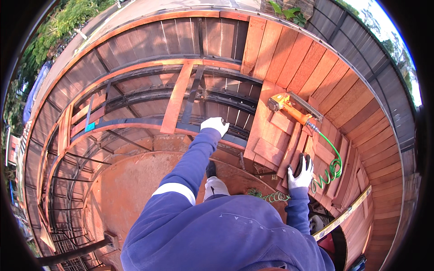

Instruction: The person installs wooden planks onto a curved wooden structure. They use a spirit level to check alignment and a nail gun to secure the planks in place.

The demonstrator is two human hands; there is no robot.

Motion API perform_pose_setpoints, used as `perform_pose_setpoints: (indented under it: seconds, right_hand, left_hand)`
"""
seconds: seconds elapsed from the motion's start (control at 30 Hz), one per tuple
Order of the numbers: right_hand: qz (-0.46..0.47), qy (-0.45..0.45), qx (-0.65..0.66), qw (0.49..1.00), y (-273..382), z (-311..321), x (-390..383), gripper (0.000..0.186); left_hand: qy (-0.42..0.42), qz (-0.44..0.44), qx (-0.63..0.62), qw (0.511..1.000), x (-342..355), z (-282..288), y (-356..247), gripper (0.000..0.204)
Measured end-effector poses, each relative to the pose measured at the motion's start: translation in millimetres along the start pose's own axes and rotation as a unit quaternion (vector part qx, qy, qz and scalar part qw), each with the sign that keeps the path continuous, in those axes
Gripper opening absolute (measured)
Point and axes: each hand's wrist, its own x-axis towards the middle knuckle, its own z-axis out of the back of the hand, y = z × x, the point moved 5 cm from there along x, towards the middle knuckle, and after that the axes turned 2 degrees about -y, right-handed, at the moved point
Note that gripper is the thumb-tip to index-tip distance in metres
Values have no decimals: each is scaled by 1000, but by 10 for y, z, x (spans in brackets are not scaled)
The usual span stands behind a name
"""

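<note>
My left hand (pixel 214 125), in a white glove, reaches out over the curved dark metal frame (pixel 158 122). Its fingers are curled together, and whatever they may hold is hidden. Just left of it, a reddish wooden board (pixel 177 101) lies across the frame, with a dark metal bar (pixel 193 92) beside it. My right hand (pixel 301 174), gloved in white with black on the fingers, rests on loose wooden boards (pixel 289 151) to the right, its fingers stretched and apart. Beyond it lies an orange nail gun (pixel 289 108) on the planks.
A coiled green air hose (pixel 334 167) runs from the nail gun. A yellow spirit level (pixel 343 212) lies at the lower right. Wooden slats (pixel 312 58) line the curved wall. Open gaps show between the frame's bars, above the reddish floor (pixel 126 185).
</note>
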Motion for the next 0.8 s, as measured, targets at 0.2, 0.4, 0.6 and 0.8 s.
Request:
perform_pose_setpoints:
  seconds: [0.2, 0.4, 0.6, 0.8]
  right_hand:
    - [-5, 2, 9, 1000, -22, -4, -3, 72]
    - [-16, -2, 3, 1000, -25, 10, -22, 72]
    - [-26, -3, 3, 1000, -36, 3, -29, 72]
    - [-40, -4, -7, 999, -32, 23, -29, 73]
  left_hand:
    - [11, 9, 9, 1000, 12, -12, -9, 43]
    - [10, 9, 17, 1000, 5, -7, -27, 43]
    - [-15, -8, 15, 1000, 29, -58, -3, 42]
    - [-22, -1, 30, 999, 26, -41, -35, 41]
